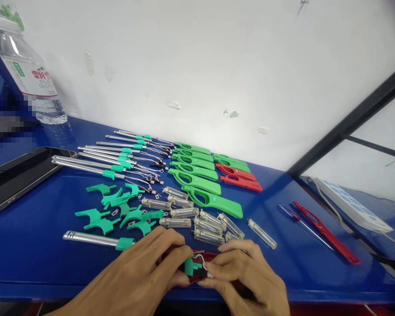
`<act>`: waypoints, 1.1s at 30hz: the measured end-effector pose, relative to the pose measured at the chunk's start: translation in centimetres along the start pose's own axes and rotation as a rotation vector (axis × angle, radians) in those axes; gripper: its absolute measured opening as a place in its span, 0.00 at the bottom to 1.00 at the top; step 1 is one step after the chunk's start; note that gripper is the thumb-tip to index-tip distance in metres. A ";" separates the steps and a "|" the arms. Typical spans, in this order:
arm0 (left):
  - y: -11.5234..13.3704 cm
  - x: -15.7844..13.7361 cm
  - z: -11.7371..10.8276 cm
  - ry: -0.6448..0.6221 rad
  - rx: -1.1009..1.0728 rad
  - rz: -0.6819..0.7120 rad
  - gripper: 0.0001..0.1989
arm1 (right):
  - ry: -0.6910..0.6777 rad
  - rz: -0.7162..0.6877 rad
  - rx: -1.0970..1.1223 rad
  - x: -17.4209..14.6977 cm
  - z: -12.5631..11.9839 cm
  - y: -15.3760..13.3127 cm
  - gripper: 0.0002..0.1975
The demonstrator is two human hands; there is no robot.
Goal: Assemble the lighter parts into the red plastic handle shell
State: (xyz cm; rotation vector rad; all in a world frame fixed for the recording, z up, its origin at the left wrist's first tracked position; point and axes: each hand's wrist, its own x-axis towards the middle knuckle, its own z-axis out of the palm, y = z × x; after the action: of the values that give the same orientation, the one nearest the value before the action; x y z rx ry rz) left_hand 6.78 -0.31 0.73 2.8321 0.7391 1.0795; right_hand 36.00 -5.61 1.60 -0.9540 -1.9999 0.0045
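At the table's front edge my left hand [151,265] is closed round a dark red lighter casing [211,256], largely hidden by my fingers. A green trigger [189,267] lies by its fingertips, inside the casing. My right hand [250,276] pinches the white end of a black igniter [199,274] at the casing's right part. A thin white wire loops above the igniter. From beneath my left hand a silver lighter tube [90,238] with a green collar points left. Loose green triggers [98,218] and clear fuel tanks [208,225] lie just beyond my hands.
Wired metal tubes [82,167] lie in rows at the back left. Green casings [213,202] and red casings [240,182] lie behind the tanks. To the right are a screwdriver [311,231], a red casing half [335,239] and a power strip [352,204]. A phone [23,177] and water bottle [29,74] stand left.
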 end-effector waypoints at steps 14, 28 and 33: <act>0.7 0.0 1.3 0.126 -0.043 -0.011 0.17 | -0.071 0.268 0.112 -1.9 -0.2 0.3 0.08; 1.4 1.3 0.3 0.196 0.081 -0.009 0.23 | -0.080 0.295 0.256 -0.2 -1.0 -0.4 0.07; 1.4 2.3 -0.4 0.138 0.023 -0.016 0.22 | -0.083 0.187 0.236 -0.1 -1.2 0.1 0.09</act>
State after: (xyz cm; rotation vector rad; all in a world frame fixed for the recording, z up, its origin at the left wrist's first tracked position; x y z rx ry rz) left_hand 8.59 -0.65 2.73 2.7872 0.7865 1.2825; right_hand 36.94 -6.03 2.20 -0.9960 -1.9260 0.3810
